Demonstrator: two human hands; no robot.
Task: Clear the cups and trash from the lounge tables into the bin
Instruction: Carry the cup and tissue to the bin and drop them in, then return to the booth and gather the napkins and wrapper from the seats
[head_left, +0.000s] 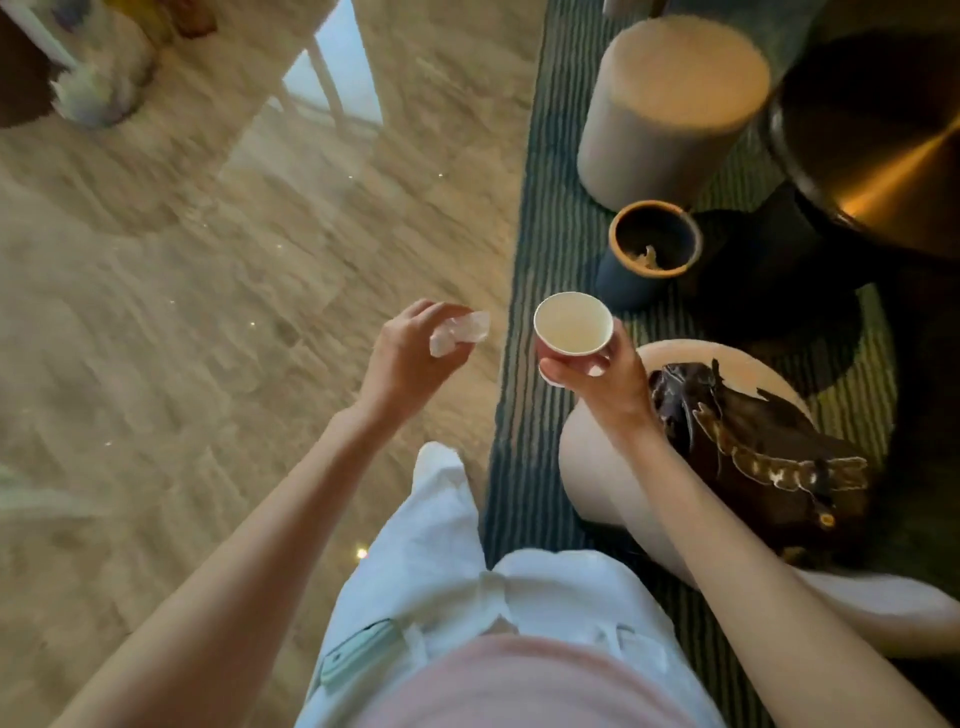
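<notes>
Two light things are already up off the desk: your right hand (597, 374) grips the paper cup (573, 325) low around its thin, crushable wall, and your left hand (410, 353) pinches crumpled wrapper trash (460, 332). Squeeze gently near the cup's stiffer base; the bin (649, 254) sits just ahead.

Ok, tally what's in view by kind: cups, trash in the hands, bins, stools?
Paper cups: 1, held in the right hand, cup
Crumpled wrappers: 1, in the left hand, wrapper
Bins: 1, bin
Round stools: 2, stool, stool
Total: 5
</notes>
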